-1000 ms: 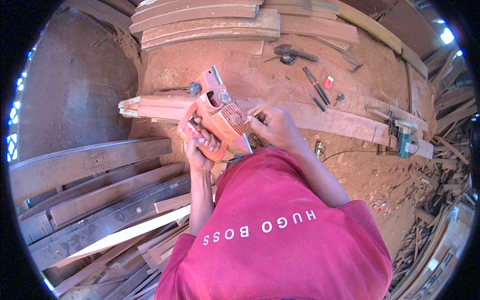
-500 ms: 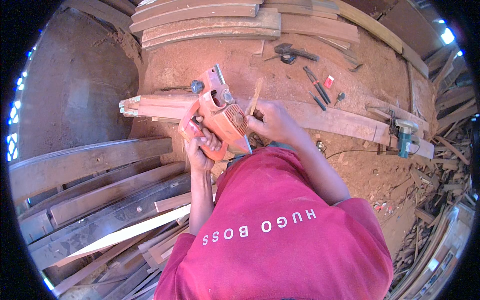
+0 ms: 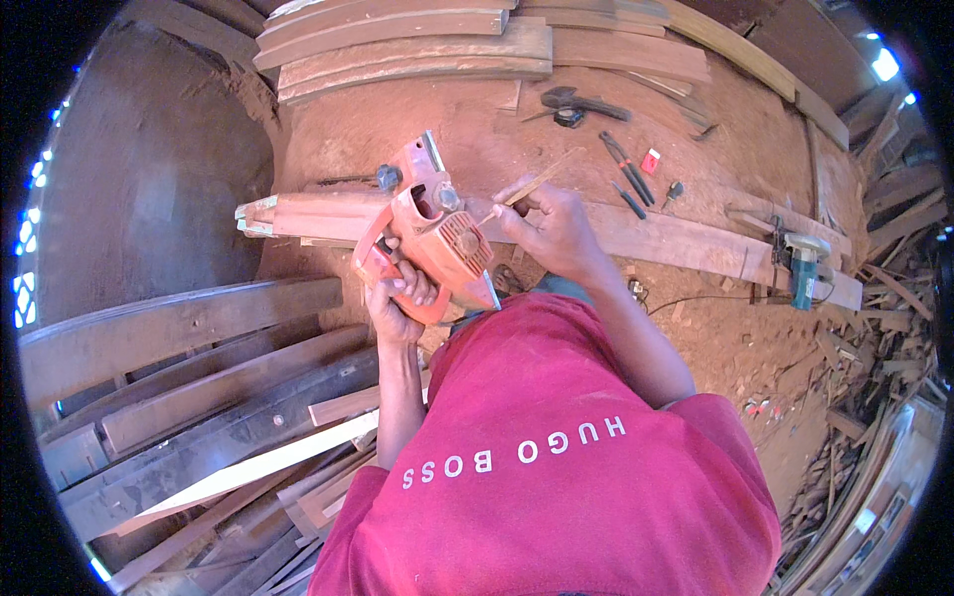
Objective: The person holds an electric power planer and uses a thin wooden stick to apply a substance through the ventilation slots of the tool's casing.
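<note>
My left hand [image 3: 405, 290] is wrapped round the handle of an orange-red electric hand planer [image 3: 449, 230], which is held up and tilted in front of my body. A dark round knob [image 3: 389, 178] sticks out from the planer's far end. Just right of the planer, my right hand [image 3: 545, 230] pinches a thin wood stick [image 3: 542, 183] that points away to the upper right. The hand is a short gap from the planer's vented side. Beneath both hands runs a long wooden plank [image 3: 323, 214], partly hidden by the planer.
A green circular saw [image 3: 803, 270] stands on the plank's right end. Pliers [image 3: 628, 166], a small red and white box [image 3: 651, 161] and a hammer-like tool [image 3: 586, 102] lie on the dusty surface beyond. Boards [image 3: 397, 45] are stacked at the back; more timber [image 3: 179, 313] lies left.
The stick has swung from nearly upright to slanting right. My right hand has turned and shifted slightly right, away from the planer. My left hand still grips the planer in almost the same place.
</note>
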Demonstrator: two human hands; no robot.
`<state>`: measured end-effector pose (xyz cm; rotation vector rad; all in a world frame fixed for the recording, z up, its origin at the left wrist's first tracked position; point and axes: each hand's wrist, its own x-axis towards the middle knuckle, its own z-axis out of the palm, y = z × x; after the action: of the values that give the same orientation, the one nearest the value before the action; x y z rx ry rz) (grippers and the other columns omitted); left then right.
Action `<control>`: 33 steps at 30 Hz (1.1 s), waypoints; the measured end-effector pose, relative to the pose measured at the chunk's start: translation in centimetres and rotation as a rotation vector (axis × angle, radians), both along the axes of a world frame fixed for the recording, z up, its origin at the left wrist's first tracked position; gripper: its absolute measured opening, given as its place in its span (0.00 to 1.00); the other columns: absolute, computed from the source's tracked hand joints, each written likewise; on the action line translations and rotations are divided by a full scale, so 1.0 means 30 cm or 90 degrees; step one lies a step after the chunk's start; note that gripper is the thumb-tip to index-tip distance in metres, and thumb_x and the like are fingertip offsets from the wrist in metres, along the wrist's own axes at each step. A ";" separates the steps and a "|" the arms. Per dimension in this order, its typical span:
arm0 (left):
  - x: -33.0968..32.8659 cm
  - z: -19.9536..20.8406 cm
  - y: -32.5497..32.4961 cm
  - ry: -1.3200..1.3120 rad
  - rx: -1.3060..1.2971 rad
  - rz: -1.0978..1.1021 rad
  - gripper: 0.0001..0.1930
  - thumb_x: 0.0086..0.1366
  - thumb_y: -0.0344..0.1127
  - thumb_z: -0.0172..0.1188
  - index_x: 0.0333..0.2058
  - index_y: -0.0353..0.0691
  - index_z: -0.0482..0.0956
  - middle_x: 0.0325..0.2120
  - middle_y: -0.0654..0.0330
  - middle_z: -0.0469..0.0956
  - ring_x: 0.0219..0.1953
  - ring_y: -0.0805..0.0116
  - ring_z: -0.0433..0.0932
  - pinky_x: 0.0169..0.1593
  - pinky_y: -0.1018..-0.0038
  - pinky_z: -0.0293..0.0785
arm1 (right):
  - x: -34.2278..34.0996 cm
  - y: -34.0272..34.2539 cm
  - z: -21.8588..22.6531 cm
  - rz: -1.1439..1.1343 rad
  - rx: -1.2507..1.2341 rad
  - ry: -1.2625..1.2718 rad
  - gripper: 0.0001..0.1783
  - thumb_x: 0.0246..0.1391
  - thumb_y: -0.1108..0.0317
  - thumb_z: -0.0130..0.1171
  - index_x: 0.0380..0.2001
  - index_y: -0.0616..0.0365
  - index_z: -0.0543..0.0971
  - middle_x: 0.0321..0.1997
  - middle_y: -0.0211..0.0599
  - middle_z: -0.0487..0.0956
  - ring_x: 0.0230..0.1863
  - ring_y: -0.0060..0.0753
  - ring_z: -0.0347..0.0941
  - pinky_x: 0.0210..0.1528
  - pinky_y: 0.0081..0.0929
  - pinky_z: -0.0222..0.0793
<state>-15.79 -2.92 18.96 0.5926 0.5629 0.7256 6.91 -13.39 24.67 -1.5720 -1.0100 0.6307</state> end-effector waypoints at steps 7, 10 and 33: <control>-0.031 -0.036 0.011 -0.093 -0.033 -0.046 0.04 0.53 0.34 0.49 0.24 0.41 0.66 0.14 0.66 0.61 0.15 0.75 0.64 0.21 0.75 0.67 | -0.002 0.008 0.016 0.002 0.052 -0.035 0.07 0.53 0.73 0.64 0.36 0.63 0.82 0.34 0.40 0.83 0.34 0.29 0.79 0.39 0.27 0.73; -0.026 -0.024 0.011 -0.070 -0.008 -0.056 0.05 0.54 0.35 0.49 0.22 0.43 0.65 0.14 0.66 0.61 0.15 0.75 0.64 0.21 0.76 0.66 | -0.014 0.025 0.016 0.011 0.052 -0.072 0.08 0.53 0.72 0.65 0.36 0.63 0.82 0.32 0.41 0.83 0.32 0.30 0.80 0.36 0.27 0.73; -0.027 -0.025 -0.001 -0.094 -0.037 -0.039 0.23 0.53 0.32 0.50 0.50 0.34 0.67 0.17 0.65 0.63 0.15 0.74 0.65 0.21 0.75 0.68 | -0.040 0.029 0.009 -0.019 0.101 -0.144 0.09 0.52 0.68 0.63 0.34 0.61 0.80 0.28 0.48 0.80 0.29 0.49 0.79 0.32 0.40 0.73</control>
<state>-16.59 -2.96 18.20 0.4954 0.4257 0.6876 5.70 -12.51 24.93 -1.5383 -1.1723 0.3482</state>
